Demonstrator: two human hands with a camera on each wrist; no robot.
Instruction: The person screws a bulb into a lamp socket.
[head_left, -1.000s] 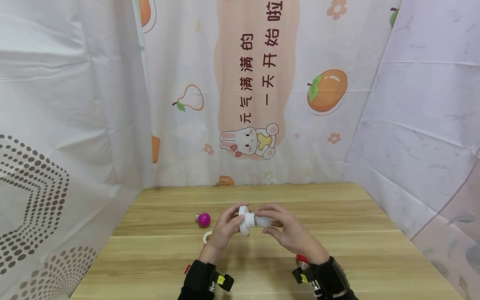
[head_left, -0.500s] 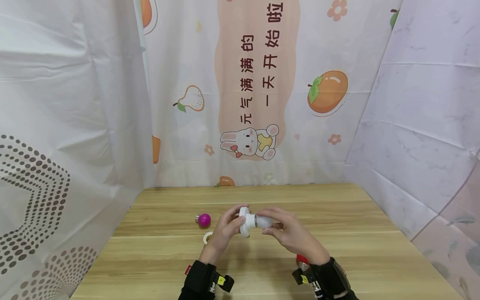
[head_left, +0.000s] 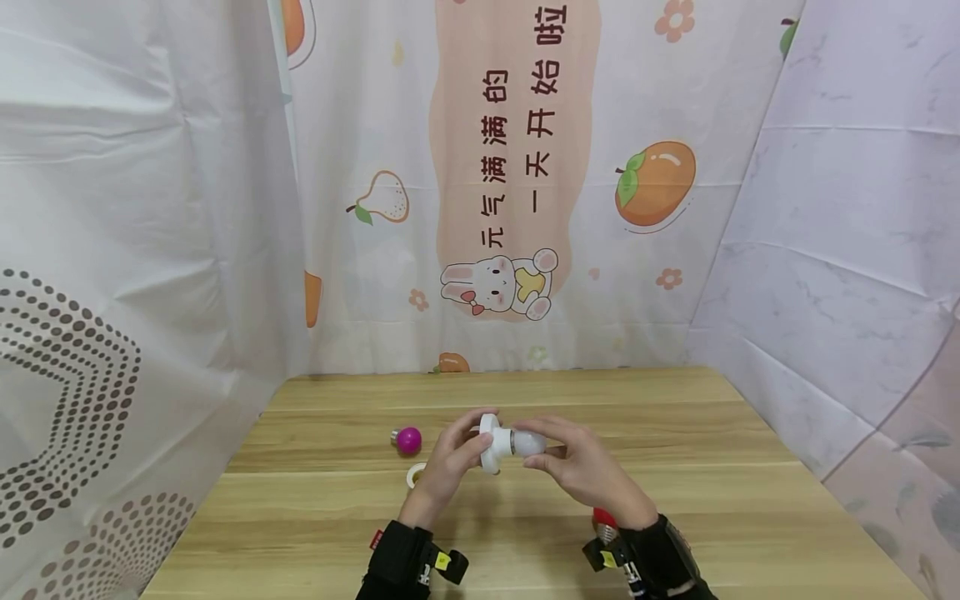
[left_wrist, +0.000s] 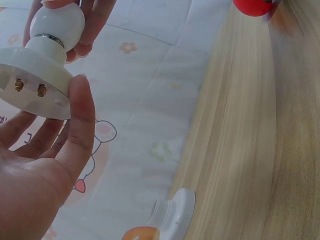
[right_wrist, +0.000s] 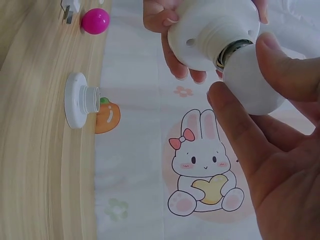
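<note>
My left hand [head_left: 447, 462] grips a white lamp holder [head_left: 492, 442] by its round base, thumb and fingers at the rim. Two brass screws show on the underside of that base in the left wrist view. With thumb and fingers my right hand [head_left: 581, 467] pinches a white light bulb [right_wrist: 252, 82], whose metal cap sits partly inside the holder's socket. A thin strip of the cap's metal [right_wrist: 231, 52] shows between bulb and socket. Both hands hold the pair above the table, with the bulb pointing right in the head view.
On the wooden table [head_left: 337, 517] lie a magenta bulb [head_left: 408, 440] and a red bulb [head_left: 604, 518], partly behind the right wrist. A second white lamp holder [right_wrist: 76, 100] stands there too. Beside my left hand is a white ring-shaped piece [head_left: 414, 475]. Printed curtains [head_left: 360, 275] enclose the table.
Both hands stay in nearly the same place. The fingers of my right hand shift slightly on the white bulb, and a little more of it shows.
</note>
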